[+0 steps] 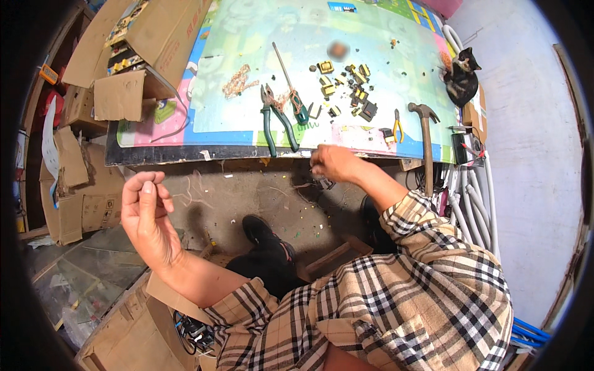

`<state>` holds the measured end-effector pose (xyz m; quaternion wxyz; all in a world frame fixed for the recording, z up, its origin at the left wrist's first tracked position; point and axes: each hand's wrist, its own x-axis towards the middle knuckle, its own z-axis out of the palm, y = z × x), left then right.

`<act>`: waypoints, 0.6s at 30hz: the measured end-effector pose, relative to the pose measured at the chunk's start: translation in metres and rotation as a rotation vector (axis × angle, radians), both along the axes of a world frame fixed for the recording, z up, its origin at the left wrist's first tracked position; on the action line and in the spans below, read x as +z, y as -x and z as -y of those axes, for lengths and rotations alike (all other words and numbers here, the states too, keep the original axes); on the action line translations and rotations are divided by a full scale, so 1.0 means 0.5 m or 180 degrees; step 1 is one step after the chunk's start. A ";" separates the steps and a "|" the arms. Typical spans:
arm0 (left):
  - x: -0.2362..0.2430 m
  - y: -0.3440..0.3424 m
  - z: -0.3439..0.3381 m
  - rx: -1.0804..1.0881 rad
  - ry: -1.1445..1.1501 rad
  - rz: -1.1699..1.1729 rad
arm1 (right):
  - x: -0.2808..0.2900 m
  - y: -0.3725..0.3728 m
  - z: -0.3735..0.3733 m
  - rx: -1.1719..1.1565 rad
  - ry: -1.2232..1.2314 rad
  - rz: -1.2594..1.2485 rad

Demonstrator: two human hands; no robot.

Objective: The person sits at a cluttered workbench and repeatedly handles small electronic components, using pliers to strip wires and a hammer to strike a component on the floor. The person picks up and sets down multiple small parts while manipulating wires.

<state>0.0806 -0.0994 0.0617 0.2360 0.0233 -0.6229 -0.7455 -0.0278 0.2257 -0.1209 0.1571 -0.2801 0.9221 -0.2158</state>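
Observation:
Raised at the left, my left hand (147,213) is closed in a pinch, with a thin, faint wire (193,196) trailing from its fingertips. My right hand (339,164) is curled just off the table's near edge; what its fingers hold is hidden. Pale strands run in the gap between the two hands. On the table (223,123) lie green-handled pliers (278,123) and a screwdriver (291,86) with a green handle. Beyond them are a tangle of copper wire (238,82) and several small yellow-and-black transformers (359,93).
Small yellow-handled cutters (398,128) and a hammer (427,139) lie at the right, the hammer's handle overhanging the edge. A black-and-white cat (463,79) sits at the right corner. Cardboard boxes (167,37) with circuit boards stand left; grey pipes (479,204) lean right.

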 end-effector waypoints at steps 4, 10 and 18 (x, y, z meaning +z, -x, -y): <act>0.017 -0.004 -0.020 0.0053 0.0019 -0.0023 | 0.085 0.075 0.031 -0.1056 0.0739 -0.0391; 0.018 0.024 -0.104 -0.0412 0.0729 0.0448 | 0.105 0.149 0.076 -0.1873 0.0545 -0.1000; -0.028 0.053 -0.138 0.0163 0.3012 0.0729 | 0.078 0.201 0.050 -0.1785 0.1972 -0.0454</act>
